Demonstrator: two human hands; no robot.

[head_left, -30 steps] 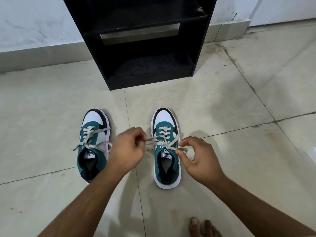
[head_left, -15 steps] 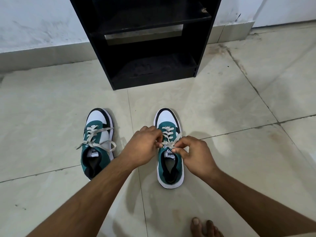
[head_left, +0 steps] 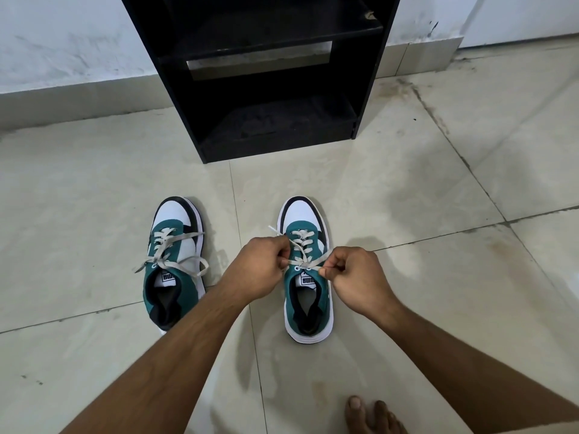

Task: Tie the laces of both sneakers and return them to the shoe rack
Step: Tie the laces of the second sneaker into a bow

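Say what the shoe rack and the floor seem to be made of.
Shoe rack: probably painted or laminated wood board, matte black, with flat panels and dusty shelves. Floor: likely glazed ceramic tile, pale and glossy, with grout lines and soft reflections.

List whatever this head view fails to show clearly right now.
- Knot on the right sneaker: the left hand and right hand cover where their grips pinch the laces.
- Left sneaker heel: behind the left forearm.
- Shoe rack: top cut off by the upper edge.
- Tongue labels: too small to read.
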